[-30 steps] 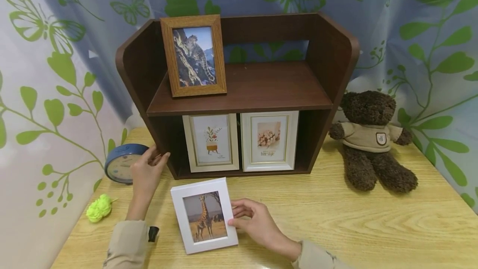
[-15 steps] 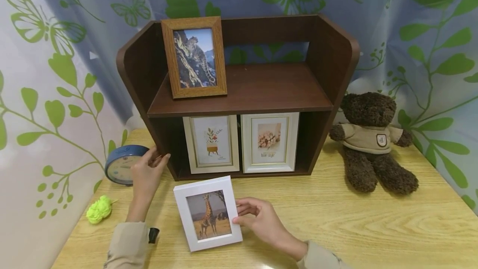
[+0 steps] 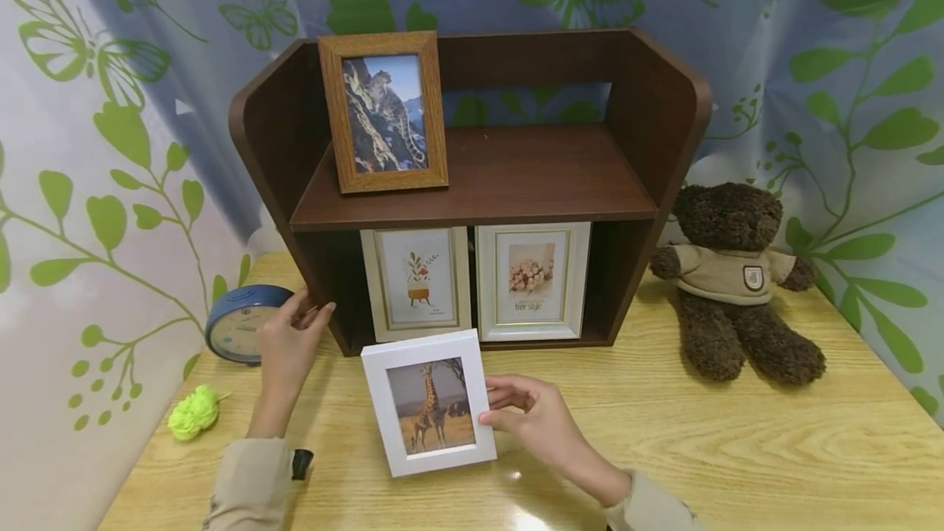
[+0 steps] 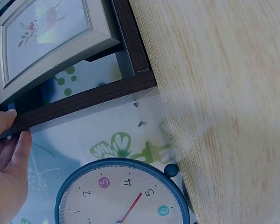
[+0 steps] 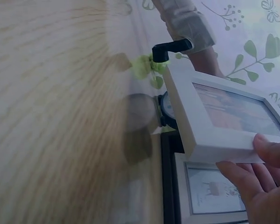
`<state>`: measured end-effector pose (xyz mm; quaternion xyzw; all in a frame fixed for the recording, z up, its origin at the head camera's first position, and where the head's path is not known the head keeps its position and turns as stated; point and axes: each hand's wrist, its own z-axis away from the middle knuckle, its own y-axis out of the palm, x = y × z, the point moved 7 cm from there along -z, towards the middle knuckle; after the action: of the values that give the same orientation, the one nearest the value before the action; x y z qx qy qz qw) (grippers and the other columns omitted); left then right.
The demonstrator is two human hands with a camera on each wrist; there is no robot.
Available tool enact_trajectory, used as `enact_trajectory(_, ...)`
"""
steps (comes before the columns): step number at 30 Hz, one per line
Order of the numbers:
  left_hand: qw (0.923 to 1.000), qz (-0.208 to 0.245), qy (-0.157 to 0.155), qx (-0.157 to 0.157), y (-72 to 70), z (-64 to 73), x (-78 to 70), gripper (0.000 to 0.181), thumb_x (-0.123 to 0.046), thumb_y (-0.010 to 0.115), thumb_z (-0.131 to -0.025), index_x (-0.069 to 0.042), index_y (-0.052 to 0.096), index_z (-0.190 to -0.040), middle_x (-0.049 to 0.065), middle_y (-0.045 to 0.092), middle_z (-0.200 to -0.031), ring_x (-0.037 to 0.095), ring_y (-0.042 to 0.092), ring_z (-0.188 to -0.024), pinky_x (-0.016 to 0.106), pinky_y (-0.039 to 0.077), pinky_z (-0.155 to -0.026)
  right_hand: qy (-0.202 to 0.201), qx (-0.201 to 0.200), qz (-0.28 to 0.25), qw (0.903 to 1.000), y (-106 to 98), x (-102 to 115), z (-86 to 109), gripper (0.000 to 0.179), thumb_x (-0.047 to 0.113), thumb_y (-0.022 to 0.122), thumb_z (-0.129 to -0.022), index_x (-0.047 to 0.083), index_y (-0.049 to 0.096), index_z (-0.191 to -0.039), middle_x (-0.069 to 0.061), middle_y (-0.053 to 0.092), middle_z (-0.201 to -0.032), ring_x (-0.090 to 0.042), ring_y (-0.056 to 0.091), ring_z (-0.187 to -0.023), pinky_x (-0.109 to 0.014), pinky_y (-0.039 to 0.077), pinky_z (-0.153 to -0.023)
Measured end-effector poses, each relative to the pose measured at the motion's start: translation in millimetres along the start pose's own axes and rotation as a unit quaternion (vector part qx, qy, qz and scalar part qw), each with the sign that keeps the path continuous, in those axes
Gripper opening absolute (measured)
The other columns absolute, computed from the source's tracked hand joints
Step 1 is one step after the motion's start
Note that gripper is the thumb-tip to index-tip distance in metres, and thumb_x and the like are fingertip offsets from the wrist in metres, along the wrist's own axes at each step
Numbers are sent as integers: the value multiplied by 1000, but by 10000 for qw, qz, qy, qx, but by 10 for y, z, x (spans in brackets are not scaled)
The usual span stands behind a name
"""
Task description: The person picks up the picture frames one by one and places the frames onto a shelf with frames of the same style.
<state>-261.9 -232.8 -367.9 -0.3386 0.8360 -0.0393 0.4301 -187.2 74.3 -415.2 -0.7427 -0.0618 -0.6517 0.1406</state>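
Note:
My right hand (image 3: 542,424) pinches the right edge of a white picture frame (image 3: 378,412) with a giraffe photo. Held upright and slightly tilted, the frame is in front of the dark brown shelf (image 3: 560,174). In the right wrist view, table surface shows between the white frame (image 5: 219,151) and its shadow. My left hand (image 3: 290,347) grips the front edge of the shelf's left side panel, thumb on one face and fingers on the other, as the left wrist view shows around the panel (image 4: 84,99). Beside that hand stands a blue round clock (image 3: 239,326).
A wooden leopard frame (image 3: 438,129) stands on the upper shelf, left side. Below are a cream plant-picture frame (image 3: 463,285) and a white flower-picture frame (image 3: 575,301). A brown teddy bear (image 3: 726,269) sits right of the shelf; a yellow-green pompom flower (image 3: 194,412) lies at left.
My right hand has moved the giraffe picture frame to the right and farther back, closer to the shelf. The left hand has stayed on the side panel.

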Motion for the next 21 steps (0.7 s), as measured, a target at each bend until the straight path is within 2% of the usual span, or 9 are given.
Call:
enact_trajectory(9,10000,19,-25,25,3,3,5,27,5,72,-80,11,66,-105,30,68,-92,43,67,-83,-3,43,-69,-141,-193,199,9995,-201,164,-10,43,-3,74,-76,-14,58,-115,-25,67,-94,-11,66,-84,-22,56,-79)
enact_trajectory(21,9999,-14,-84,86,8,12,13,29,5,72,-80,13,64,-106,31,67,-92,43,67,-83,-3,43,-69,-794,-547,287,9949,-485,529,-34,38,-10,72,-74,-17,60,-110,-29,66,-89,-6,66,-79,-25,58,-73)
